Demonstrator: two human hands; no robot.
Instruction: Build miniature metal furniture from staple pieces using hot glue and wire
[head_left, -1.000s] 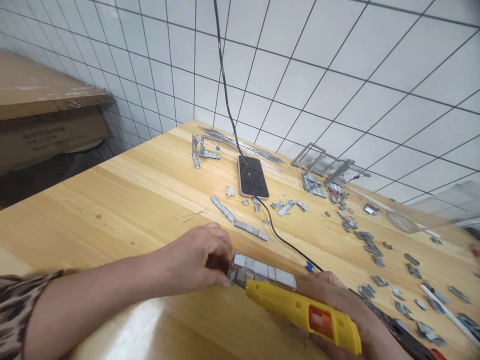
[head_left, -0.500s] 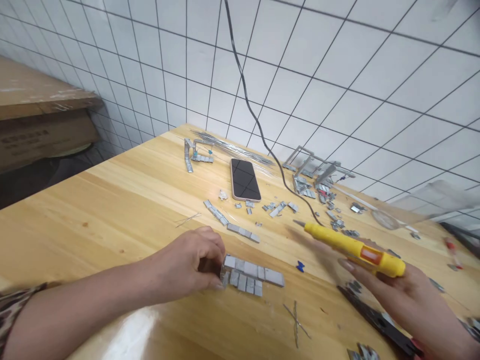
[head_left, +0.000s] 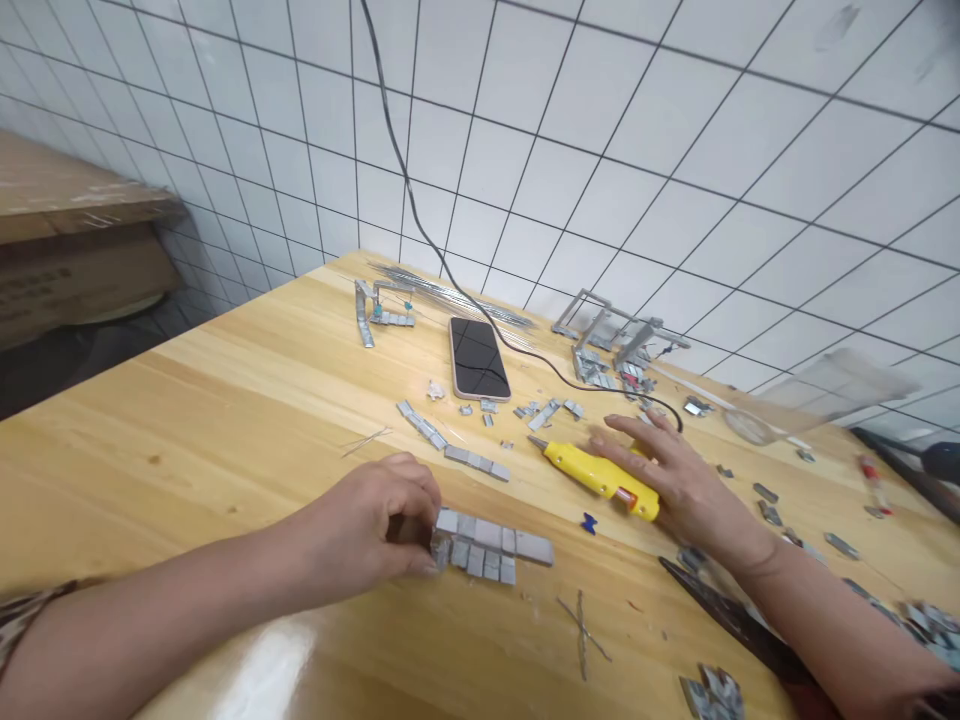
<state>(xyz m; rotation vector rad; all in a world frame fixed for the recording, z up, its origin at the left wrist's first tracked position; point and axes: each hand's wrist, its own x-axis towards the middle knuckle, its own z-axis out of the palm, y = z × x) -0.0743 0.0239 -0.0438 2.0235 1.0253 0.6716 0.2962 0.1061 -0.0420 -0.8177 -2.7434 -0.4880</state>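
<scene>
My left hand [head_left: 375, 515] is closed at the left end of a piece made of small grey blocks [head_left: 495, 540], which rests on the table in two joined rows. Its fingertips pinch that end and hide part of it. A yellow glue gun [head_left: 592, 472] with a metal nozzle lies on its side on the wood, nozzle towards the left. Over its rear stretches my right hand [head_left: 671, 480], fingers spread and not wrapped round it. A small blue bow-shaped piece [head_left: 589, 523] lies just below the gun.
A phone [head_left: 480, 360] lies beyond my hands, near grey block strips [head_left: 476, 462]. Wire-like rods [head_left: 450, 295] and grey frame models [head_left: 630, 345] stand towards the tiled wall. Dark pliers [head_left: 724, 610] lie under my right forearm. A black cord [head_left: 409, 190] hangs across the view.
My right hand has brought the glue gun left and down onto the table, and its fingers have opened off it. My left hand stays at the grey blocks.
</scene>
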